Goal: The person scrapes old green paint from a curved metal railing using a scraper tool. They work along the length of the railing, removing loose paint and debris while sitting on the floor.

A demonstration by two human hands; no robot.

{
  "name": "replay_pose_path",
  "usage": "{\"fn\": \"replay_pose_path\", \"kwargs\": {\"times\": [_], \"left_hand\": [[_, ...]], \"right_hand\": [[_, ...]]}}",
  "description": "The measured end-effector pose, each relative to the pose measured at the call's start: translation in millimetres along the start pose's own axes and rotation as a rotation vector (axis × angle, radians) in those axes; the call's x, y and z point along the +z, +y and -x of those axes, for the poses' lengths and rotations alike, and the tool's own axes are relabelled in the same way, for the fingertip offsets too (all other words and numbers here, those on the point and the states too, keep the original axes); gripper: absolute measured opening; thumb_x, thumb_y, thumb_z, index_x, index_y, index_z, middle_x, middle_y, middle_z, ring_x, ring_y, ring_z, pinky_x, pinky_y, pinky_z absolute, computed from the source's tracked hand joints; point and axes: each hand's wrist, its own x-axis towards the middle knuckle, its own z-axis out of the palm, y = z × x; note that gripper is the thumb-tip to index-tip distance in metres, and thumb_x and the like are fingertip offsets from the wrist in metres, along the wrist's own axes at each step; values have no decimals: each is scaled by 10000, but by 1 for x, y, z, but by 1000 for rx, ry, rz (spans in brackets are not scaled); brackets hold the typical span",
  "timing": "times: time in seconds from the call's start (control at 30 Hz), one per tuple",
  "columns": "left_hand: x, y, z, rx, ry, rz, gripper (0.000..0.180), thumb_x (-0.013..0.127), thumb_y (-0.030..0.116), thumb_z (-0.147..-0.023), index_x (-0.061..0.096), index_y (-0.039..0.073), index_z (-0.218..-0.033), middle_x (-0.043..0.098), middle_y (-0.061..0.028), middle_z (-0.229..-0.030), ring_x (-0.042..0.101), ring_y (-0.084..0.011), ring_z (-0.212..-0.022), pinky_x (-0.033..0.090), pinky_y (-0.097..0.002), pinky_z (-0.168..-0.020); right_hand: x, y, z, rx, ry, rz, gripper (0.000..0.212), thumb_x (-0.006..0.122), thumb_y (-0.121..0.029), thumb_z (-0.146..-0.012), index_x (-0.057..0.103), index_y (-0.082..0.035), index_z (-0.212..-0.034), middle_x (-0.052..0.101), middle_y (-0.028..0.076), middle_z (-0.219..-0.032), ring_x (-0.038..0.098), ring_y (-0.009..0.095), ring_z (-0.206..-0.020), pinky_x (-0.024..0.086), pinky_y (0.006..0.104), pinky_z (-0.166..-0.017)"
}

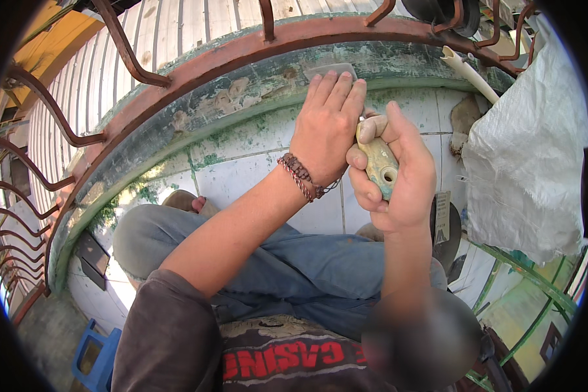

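Left of the bare left hand point(326, 124), a hand could pass along the dark grey-green curved ledge point(209, 106); a rust-brown metal railing point(313, 31) bars its outer edge. Toward its right end, a cream hollow tube point(470, 73) and white woven sack point(526, 150) obstruct.

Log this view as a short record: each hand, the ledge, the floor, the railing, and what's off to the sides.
Left hand: flat, fingers extended; flat grey piece showing just beyond it
Right hand: closed around worn, yellowish-green handle with a hole
Ledge: curved, patchy green
Floor: white tiles, green flecks
Railing: reddish-brown, curved
Right side: white sack
Lower left: blue object, partly visible
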Motion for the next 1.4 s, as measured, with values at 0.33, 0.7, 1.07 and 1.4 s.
{"fn": "replay_pose_path", "kwargs": {"times": [0.33, 0.7, 1.07, 1.4], "left_hand": [[-3, 4, -2, -23, -22, -15, 531, 635, 149, -797, 540, -25, -1289, 563, -246, -1296, 496, -416, -1256, 374, -493, -1093], [-12, 9, 3, -40, -47, -44, 557, 633, 147, -794, 529, -17, -1317, 554, -259, -1308, 498, -432, -1251, 381, -497, -1085], [-11, 8, 4, -47, -52, -88, 518, 615, 155, -806, 535, -26, -1285, 545, -264, -1300, 494, -433, -1245, 378, -494, -1078], [1, -7, 3, 16, -13, -122, 511, 630, 165, -797, 540, -19, -1265, 540, -244, -1291, 483, -423, -1230, 375, -510, -1068]], "right_hand": [[-1, -2, 1, 17, 0, 46, 404, 385, -429, -1036, 545, -82, -902, 539, 97, -693, 381, 80, -334, 208, 191, -281], [1, -3, -1, 23, -36, 159, 388, 384, -405, -1041, 548, -75, -920, 552, 106, -699, 387, 87, -333, 221, 195, -281], [-6, -3, -1, 41, -87, 107, 363, 395, -378, -1041, 544, -73, -913, 549, 92, -683, 402, 85, -335, 232, 196, -282], [-8, 2, -8, 29, -28, 108, 317, 538, -344, -973, 571, -47, -869, 539, 57, -639, 413, 94, -355, 223, 226, -320]]}}
